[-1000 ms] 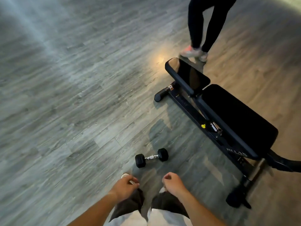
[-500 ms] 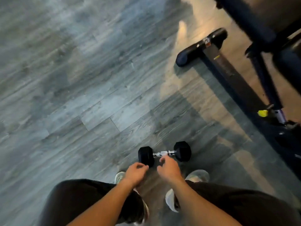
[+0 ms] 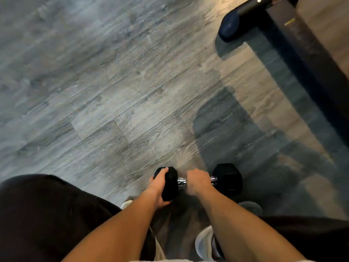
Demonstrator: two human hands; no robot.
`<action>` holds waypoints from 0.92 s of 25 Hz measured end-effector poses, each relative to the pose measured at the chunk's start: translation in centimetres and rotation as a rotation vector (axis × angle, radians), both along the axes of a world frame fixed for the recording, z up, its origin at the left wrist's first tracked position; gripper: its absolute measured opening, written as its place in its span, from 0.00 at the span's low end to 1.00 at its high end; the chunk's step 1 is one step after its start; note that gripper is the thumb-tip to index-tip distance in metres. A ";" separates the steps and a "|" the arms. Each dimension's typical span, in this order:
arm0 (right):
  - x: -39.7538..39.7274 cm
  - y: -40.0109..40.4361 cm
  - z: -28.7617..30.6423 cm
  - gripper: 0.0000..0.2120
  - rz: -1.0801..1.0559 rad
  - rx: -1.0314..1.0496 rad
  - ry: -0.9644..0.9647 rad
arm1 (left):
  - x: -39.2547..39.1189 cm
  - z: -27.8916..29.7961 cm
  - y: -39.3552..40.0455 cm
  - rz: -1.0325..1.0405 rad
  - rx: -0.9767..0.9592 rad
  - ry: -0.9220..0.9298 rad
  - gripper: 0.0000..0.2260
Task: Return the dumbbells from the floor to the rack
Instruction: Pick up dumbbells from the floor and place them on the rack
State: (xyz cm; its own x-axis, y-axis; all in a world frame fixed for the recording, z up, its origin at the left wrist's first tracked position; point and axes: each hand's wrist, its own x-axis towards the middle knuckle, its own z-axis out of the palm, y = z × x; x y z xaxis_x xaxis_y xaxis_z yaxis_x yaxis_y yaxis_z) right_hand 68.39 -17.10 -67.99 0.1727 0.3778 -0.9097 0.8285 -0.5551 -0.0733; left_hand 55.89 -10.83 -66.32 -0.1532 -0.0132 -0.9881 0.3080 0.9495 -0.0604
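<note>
A black dumbbell (image 3: 227,178) lies low over the grey plank floor (image 3: 113,91), just ahead of the person's shoes (image 3: 204,242). The right hand (image 3: 198,181) is curled around its chrome handle, between the two heads. The left hand (image 3: 158,188) cups the left head, fingers wrapped over its top. A bench frame (image 3: 273,27) stands at the far right of the floor.

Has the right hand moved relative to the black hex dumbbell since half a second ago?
Yes. The right hand went from just touching the black hex dumbbell's chrome handle to wrapping around it, between the two heads.
</note>
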 end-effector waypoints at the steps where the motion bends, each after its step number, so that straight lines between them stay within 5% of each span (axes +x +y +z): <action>1: 0.2 0.2 1.9 0.22 -0.032 -0.016 0.003 | 0.4 1.5 0.5 -0.020 0.027 0.003 0.27; 10: 3.6 0.5 33.4 0.13 -0.466 0.034 0.064 | 7.1 32.0 5.9 -0.365 0.176 -0.072 0.20; 16: 8.4 -3.6 54.2 0.12 -0.805 0.138 0.000 | 16.3 55.8 5.2 -0.856 0.164 -0.105 0.21; 23: 6.6 -13.4 64.0 0.22 -1.343 0.097 -0.170 | 22.9 65.1 -3.0 -1.452 0.055 -0.354 0.24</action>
State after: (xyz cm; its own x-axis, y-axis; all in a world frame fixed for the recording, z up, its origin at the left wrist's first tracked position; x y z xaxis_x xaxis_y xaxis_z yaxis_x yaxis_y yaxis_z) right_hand 74.96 -30.47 -3.96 0.5621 -0.1094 -0.8198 -0.3414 -0.9335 -0.1095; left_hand 78.81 -13.80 -1.18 0.2416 -0.0263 -0.9700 0.9513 -0.1906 0.2421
